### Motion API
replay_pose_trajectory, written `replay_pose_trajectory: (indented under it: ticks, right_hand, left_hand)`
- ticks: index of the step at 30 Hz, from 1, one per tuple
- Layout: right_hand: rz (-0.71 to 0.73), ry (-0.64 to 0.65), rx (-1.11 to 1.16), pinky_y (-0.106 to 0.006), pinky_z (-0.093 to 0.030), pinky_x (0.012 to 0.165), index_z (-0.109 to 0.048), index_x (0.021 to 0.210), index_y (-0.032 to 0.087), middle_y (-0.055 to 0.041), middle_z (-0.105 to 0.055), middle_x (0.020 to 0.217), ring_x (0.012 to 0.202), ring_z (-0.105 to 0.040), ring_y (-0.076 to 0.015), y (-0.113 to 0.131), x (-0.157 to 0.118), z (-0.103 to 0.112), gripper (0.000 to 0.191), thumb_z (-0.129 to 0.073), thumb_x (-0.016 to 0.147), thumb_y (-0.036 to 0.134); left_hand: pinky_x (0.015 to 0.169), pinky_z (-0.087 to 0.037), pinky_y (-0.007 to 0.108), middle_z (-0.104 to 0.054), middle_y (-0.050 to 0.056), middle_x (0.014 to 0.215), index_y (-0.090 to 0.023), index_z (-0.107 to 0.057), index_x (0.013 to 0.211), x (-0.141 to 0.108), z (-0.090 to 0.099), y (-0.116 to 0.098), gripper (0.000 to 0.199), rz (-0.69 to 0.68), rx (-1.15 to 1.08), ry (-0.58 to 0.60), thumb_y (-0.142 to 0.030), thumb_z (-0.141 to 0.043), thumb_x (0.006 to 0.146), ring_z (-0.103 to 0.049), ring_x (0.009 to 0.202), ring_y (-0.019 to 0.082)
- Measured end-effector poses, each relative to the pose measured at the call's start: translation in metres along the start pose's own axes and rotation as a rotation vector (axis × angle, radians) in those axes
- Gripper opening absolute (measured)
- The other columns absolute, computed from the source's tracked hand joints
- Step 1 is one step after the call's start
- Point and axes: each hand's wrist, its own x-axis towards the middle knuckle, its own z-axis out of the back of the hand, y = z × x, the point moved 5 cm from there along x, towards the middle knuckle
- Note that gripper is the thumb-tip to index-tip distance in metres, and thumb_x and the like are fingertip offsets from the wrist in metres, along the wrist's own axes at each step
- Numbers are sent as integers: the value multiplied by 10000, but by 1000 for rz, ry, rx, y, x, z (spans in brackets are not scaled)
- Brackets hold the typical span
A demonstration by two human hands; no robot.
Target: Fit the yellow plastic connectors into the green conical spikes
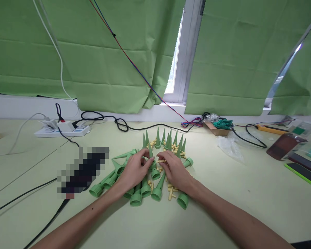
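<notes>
My left hand (136,167) is closed around a green cone (150,152) that points upward. Close beside it on the right, my right hand (175,169) pinches a small yellow piece (160,161) between thumb and fingers. Several green cones (136,195) lie on the table around and below both hands, their wide open ends mostly toward me. Behind the hands, several more green cones (158,138) stand upright with yellow pieces beside them. Loose yellow T-shaped pieces (171,192) lie near my right wrist.
A power strip (63,131) with cables sits at the back left of the table (223,221). A blurred dark object (85,171) lies left. Toward the right are a small cardboard box (217,129), a plastic bag (229,147), a dark red bottle (285,145) and a green-edged phone (304,174).
</notes>
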Motion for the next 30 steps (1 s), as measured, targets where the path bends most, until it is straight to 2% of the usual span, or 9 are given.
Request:
replay_pose_trajectory:
  ticks: [7, 18, 30]
  right_hand:
    - [27, -25, 10, -343, -518, 797, -542, 1123, 196, -90, -604, 1062, 928, -594, -209, -1, 0, 0, 221, -459, 948, 91]
    - [68, -118, 5, -338, -522, 766, -573, 1069, 196, -87, -645, 995, 889, -614, -207, 1, -1, 5, 155, -469, 965, 148]
    - [66, -123, 1, -317, -515, 758, -583, 1046, 189, -83, -653, 980, 875, -617, -198, 2, 0, 6, 137, -493, 955, 140]
  left_hand:
    - [490, -289, 234, -481, -33, 649, -203, -481, 854, 0, 0, -1, 242, -14, 16, 11, -442, -476, 900, -451, 533, 128]
    - [489, -299, 228, -469, -42, 612, -213, -466, 792, -3, 5, -10, 255, -55, 13, -50, -446, -486, 894, -475, 527, 135]
    - [479, -297, 218, -454, -47, 655, -208, -483, 809, -4, 4, -11, 238, -46, -39, -52, -432, -522, 881, -433, 536, 109]
